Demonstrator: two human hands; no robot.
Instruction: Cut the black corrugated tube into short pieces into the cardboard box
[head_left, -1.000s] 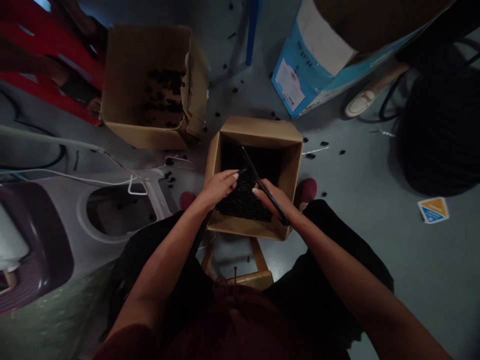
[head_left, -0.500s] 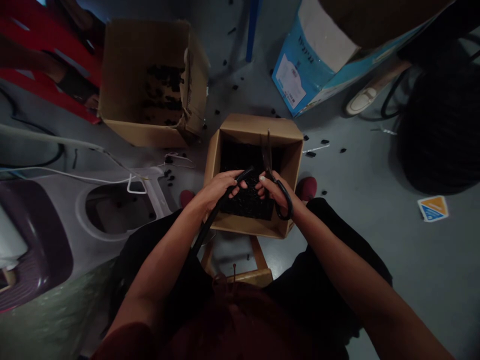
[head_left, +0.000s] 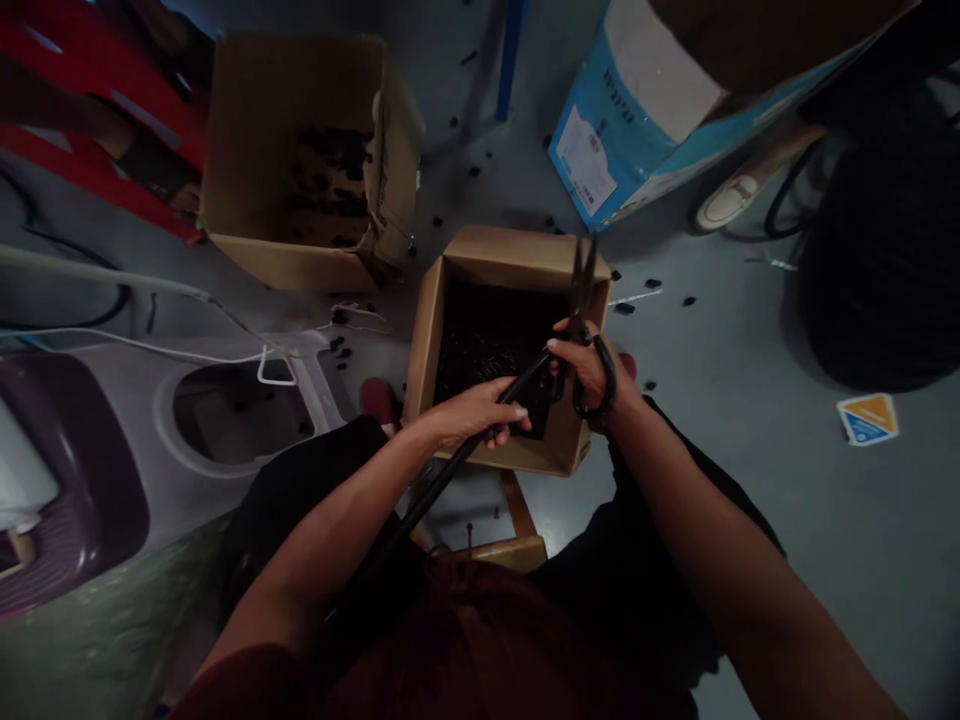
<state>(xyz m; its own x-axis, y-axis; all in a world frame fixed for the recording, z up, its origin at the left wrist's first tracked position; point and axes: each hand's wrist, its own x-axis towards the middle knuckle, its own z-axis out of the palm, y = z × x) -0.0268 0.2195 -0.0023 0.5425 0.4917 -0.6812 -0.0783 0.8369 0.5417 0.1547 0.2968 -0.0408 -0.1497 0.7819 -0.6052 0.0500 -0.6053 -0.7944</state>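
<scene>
A long black tube [head_left: 442, 478] runs up from my lap across to my right hand. My left hand [head_left: 484, 412] is closed around it, thumb on top, over the near edge of a cardboard box [head_left: 517, 248]. My right hand [head_left: 585, 365] holds black-handled scissors [head_left: 583, 285], blades pointing away and slightly apart. Its thumb and fingertips also pinch the tube's far end. Inside the box lies a heap of small black pieces [head_left: 480, 335], partly hidden under my hands.
A second cardboard box [head_left: 289, 100] with black pieces stands at upper left, a co-worker's hand [head_left: 186, 197] at its side. A blue carton [head_left: 622, 130] is at upper right, near a person's shoe [head_left: 724, 203] and a black coil [head_left: 885, 260]. A grey plastic stool [head_left: 165, 400] stands left.
My right hand has moved right with the scissors, and its fingers now grip the tube's end. My left hand has slid back down the tube, leaving a longer length between the hands.
</scene>
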